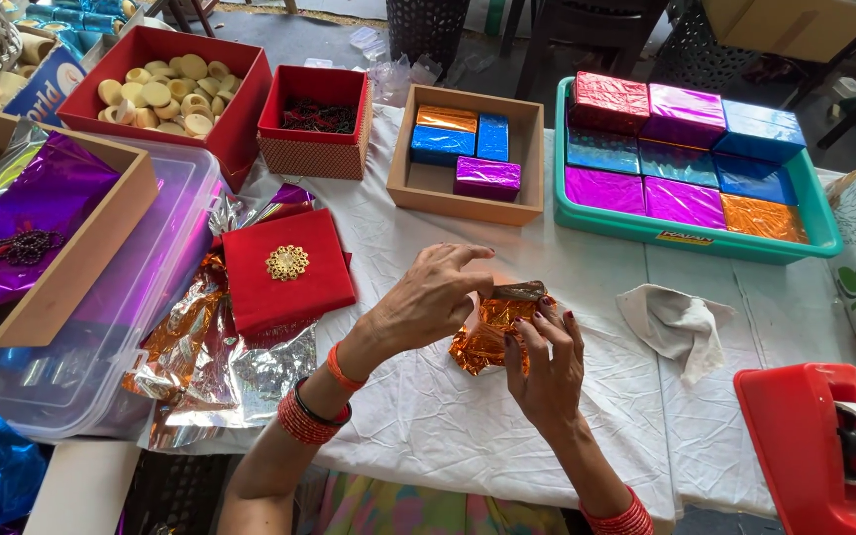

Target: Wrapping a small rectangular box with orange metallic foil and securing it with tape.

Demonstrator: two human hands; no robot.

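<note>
Crinkled orange foil parcel (487, 337), shiny and half-wrapped, sits on the white cloth (428, 426) between both hands. Left hand (426, 302) arches over it, fingers curled, pressing; right hand (547, 372) pinches its edge, fingertips together.

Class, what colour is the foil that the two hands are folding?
Shiny orange foil, held between the left hand and right hand; seen in the head view.
</note>
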